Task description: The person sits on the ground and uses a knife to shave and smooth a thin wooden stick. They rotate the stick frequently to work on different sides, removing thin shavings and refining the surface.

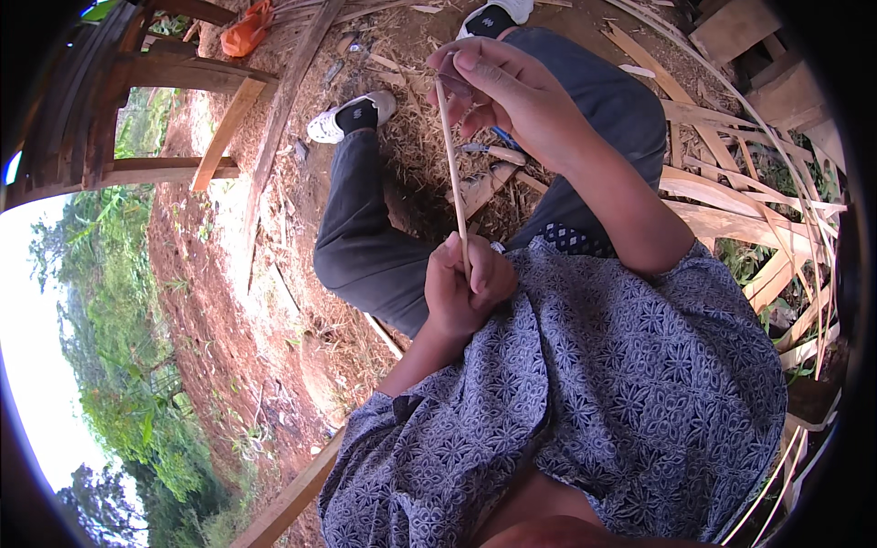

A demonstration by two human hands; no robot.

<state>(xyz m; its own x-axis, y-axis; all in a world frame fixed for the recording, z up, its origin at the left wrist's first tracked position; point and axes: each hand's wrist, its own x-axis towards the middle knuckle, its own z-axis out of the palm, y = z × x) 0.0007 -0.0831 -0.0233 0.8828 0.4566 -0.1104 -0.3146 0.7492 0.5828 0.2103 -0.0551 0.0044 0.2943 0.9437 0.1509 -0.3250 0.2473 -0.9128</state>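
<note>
A thin pale wooden stick (455,164) runs lengthwise between my two hands over my spread legs. My left hand (464,281) is closed around its lower end, close to my patterned shirt. My right hand (516,96) is raised at the stick's far end. Its thumb and fingers pinch a small flat dark-brown piece (453,75), which meets the stick's tip. What that piece is made of I cannot make out. Below the right hand, a wood offcut (493,187) and a small bluish metallic object lie on the ground, partly hidden.
Long split wood strips (731,215) are heaped at the right. A long plank (283,137) lies along the left, beside a wooden frame (174,73). An orange plastic bag (247,29) sits at the upper left. Shavings cover the dirt around my shoes (324,126).
</note>
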